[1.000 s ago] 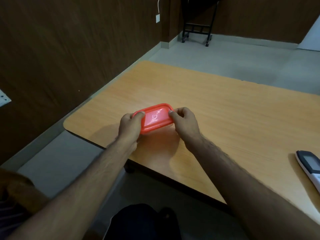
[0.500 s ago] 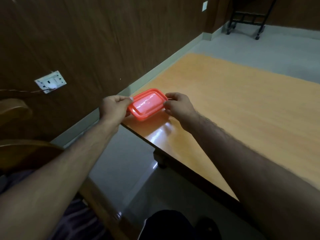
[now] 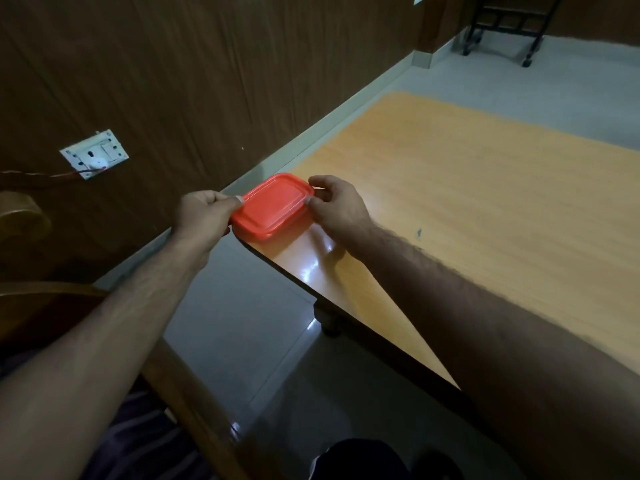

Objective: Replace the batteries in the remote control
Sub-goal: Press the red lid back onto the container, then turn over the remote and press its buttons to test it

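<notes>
Red rectangular plastic container with its rounded lid (image 3: 273, 206) sits right at the near left corner of the orange wood-grain surface (image 3: 467, 202), lid on and closed. Left hand (image 3: 204, 218) grips the container's left end, fingers curled round the edge, thumb on top of the lid rim. Right hand (image 3: 337, 206) pinches the opposite end, thumb at the far corner, fingers curled against the side. Both forearms reach in from below, bare. Beyond the surface's edge, grey tiled floor (image 3: 242, 323) shines. On the dark brown wall panel, a white socket plate (image 3: 94, 154) with a plug and wire. Far back, a black wheeled metal frame (image 3: 502, 26) stands on the floor.
</notes>
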